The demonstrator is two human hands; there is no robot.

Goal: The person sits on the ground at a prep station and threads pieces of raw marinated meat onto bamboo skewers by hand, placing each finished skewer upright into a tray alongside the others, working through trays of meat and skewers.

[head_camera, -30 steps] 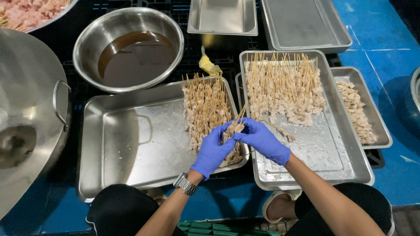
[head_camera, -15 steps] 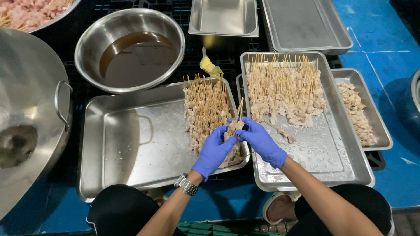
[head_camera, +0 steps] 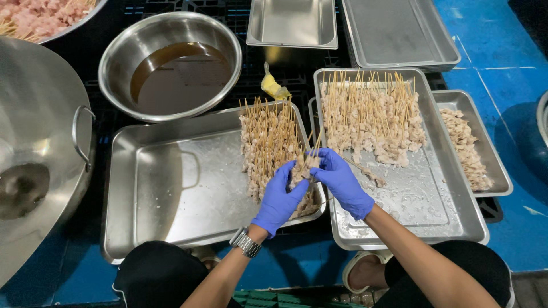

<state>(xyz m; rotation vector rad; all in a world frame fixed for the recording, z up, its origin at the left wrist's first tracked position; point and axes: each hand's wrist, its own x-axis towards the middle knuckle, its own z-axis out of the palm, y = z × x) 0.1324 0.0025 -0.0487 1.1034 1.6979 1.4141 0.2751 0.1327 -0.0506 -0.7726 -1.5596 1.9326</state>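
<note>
Both hands wear blue gloves and meet over the gap between two steel trays. My left hand (head_camera: pixel 279 197) and my right hand (head_camera: pixel 341 181) grip a small bundle of meat skewers (head_camera: pixel 303 165), sticks pointing up and away. Below it, the left steel tray (head_camera: pixel 165 194) holds a pile of skewered meat (head_camera: pixel 268 142) along its right side. The right steel tray (head_camera: pixel 416 205) carries a wide row of skewers (head_camera: pixel 371 117) across its far half, with a loose skewer (head_camera: pixel 371 175) lying near my right hand.
A steel bowl of brown liquid (head_camera: pixel 171 65) stands at the back left, a large steel pot (head_camera: pixel 40 148) at the far left. A narrow tray of meat pieces (head_camera: pixel 465 145) lies right. Two empty steel pans (head_camera: pixel 294 23) sit behind. A yellow scrap (head_camera: pixel 273 86) lies between them.
The hands stay together on the bundle and have shifted it slightly; the trays and bowl have not moved.
</note>
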